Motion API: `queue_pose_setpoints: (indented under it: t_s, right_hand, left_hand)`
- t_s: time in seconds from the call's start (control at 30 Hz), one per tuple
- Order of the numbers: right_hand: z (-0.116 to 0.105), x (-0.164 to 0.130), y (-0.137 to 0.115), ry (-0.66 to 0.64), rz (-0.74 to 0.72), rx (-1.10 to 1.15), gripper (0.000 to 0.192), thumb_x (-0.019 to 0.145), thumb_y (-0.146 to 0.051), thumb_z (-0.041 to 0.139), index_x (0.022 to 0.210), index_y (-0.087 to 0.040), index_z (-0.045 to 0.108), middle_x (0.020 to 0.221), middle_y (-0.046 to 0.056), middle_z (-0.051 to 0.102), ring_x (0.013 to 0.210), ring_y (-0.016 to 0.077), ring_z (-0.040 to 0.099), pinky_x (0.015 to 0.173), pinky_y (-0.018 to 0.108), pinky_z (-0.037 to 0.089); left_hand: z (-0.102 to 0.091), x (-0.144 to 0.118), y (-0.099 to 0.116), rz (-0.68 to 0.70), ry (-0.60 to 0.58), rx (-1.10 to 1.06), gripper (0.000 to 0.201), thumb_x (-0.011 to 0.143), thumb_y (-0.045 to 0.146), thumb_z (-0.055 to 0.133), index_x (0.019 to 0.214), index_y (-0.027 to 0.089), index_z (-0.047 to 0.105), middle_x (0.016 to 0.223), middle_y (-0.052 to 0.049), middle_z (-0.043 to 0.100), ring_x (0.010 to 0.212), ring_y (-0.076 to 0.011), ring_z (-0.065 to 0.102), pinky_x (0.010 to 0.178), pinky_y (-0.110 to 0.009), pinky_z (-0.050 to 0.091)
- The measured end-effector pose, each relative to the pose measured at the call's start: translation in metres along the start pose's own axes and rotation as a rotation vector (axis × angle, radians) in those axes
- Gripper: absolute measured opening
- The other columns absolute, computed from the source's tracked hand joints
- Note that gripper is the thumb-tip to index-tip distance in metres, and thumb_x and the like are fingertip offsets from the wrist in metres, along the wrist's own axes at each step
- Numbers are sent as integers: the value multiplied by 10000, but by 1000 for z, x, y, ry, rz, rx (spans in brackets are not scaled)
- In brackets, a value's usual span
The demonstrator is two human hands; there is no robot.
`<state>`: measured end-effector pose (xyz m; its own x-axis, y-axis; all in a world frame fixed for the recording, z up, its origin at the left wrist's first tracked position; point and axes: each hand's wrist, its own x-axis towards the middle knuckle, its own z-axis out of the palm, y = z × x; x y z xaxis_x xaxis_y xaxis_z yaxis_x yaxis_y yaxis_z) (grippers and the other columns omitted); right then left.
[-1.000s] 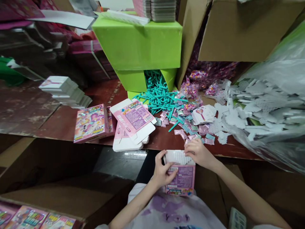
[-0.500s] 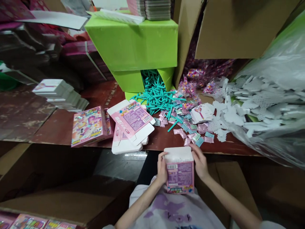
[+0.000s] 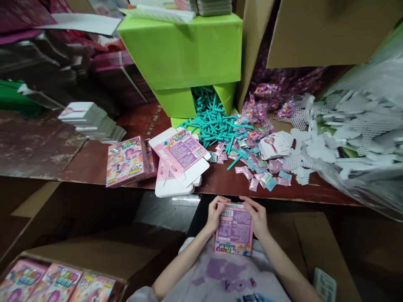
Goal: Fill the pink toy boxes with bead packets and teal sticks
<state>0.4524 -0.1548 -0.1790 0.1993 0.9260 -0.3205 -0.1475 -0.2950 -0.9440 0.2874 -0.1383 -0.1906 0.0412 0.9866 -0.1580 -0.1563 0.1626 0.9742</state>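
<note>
Box (image 3: 234,228), small and pink, sat upright over the person's lap, just below the tabletop (image 3: 94,161) edge, printed back facing the camera. Left hand (image 3: 215,214) clasped its left edge and right hand (image 3: 258,217) its right, each grip pinching the box near the top, fingertips curled over the upper flap, probably to press it closed while the sides stayed square.

On the tabletop just beyond lay flat box blanks (image 3: 181,161) in a loose pile, and beside them a finished box (image 3: 127,161) face up. Further right were scattered sachets (image 3: 262,176), teal sticks (image 3: 215,123) spilling from a green carton (image 3: 182,54), a card stack (image 3: 275,144) and white mesh pieces (image 3: 340,126) in a clear bag. Another card stack (image 3: 92,121) stood well to the left. Below left, a brown carton (image 3: 94,256) held packed boxes (image 3: 58,283). Nothing lay between the hands and the tabletop's piles.
</note>
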Motion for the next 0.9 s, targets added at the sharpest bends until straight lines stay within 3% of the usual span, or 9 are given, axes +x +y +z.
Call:
queue_pose_setpoints:
  t_s: [0.1,0.2,0.3,0.4,0.5,0.6,0.77,0.9]
  right_hand:
    - [2,3,9,70,-65,16,320,719,-348,709,997,-194,677,1117,103,674,1060,253,615,934,390,450]
    - [0,4,9,76,-88,-17,328,720,-342,714,1007,-192,664,1098,104,681,1019,247,634,907,386,475]
    - [-12,5,6,-83,-117,-113,211,747,-361,687,858,-182,692,1010,100,704,929,239,660,848,374,511]
    - [-32,8,1,-226,-180,-245,232,702,-352,729,875,-198,722,1021,94,705,964,255,656,842,386,532]
    - [-48,14,-2,-275,-141,-367,318,660,-357,763,944,-216,742,1062,91,699,1008,275,646,860,406,541]
    - [-49,16,-6,-302,-33,-345,325,655,-393,761,925,-211,751,1026,91,710,951,275,666,846,398,553]
    - [-37,9,-11,-178,-49,-362,309,678,-444,731,872,-205,758,985,99,715,916,279,668,815,391,555]
    - [-46,8,-11,-375,-105,-444,270,707,-445,712,848,-223,772,1044,109,701,994,292,649,863,408,535]
  left_hand:
    - [1,2,-4,73,72,100,188,741,318,671,826,150,665,942,-87,625,942,-223,581,882,-351,422]
    - [2,1,-1,178,174,207,206,735,278,699,905,170,661,998,-76,584,987,-207,547,896,-330,403]
    - [-1,-4,1,193,111,136,161,741,277,699,833,167,626,934,-57,575,916,-187,556,829,-303,417]
    - [-5,-7,1,122,44,20,177,727,284,717,803,152,626,921,-64,594,879,-185,569,796,-302,423]
    - [-6,-6,3,48,-7,-45,188,709,289,733,758,133,641,899,-76,615,849,-185,573,774,-301,419]
    - [-4,-3,7,14,-38,-43,196,692,283,742,738,131,627,850,-59,608,794,-165,554,733,-277,402]
    - [0,-5,6,37,-18,28,199,717,302,712,755,144,598,790,-16,543,725,-127,488,698,-252,374]
    - [-8,-7,-6,31,-82,-41,255,716,360,728,781,136,627,898,-63,591,818,-159,553,747,-279,419]
